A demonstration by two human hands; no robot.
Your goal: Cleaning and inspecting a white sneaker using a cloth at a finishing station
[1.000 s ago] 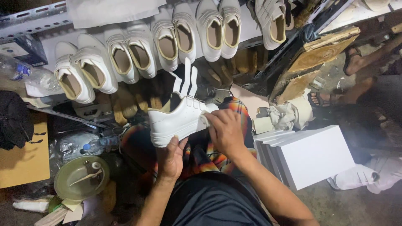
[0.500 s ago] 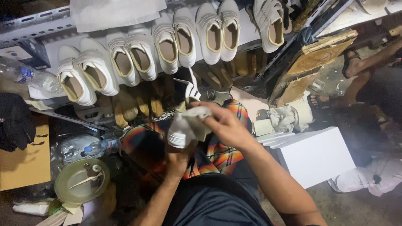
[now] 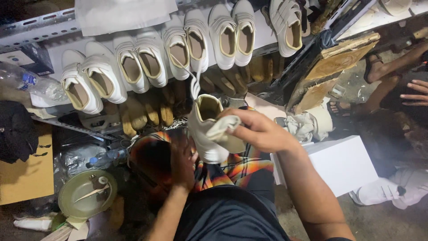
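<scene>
left hand (image 3: 183, 159) cups white shoe (image 3: 206, 129) from below, steadying it upright | right hand (image 3: 258, 130) pinches cloth (image 3: 223, 128) against its side; shelf (image 3: 40, 24) behind holds finished pairs

A second ago I held the white sneaker (image 3: 206, 129) on its side, sole facing me. Now I have turned it heel-up, so its tan-lined opening faces me. My right hand (image 3: 256, 130) has come over its side with a white cloth (image 3: 221, 128), and my left hand (image 3: 183, 163) has slid beneath it.
</scene>
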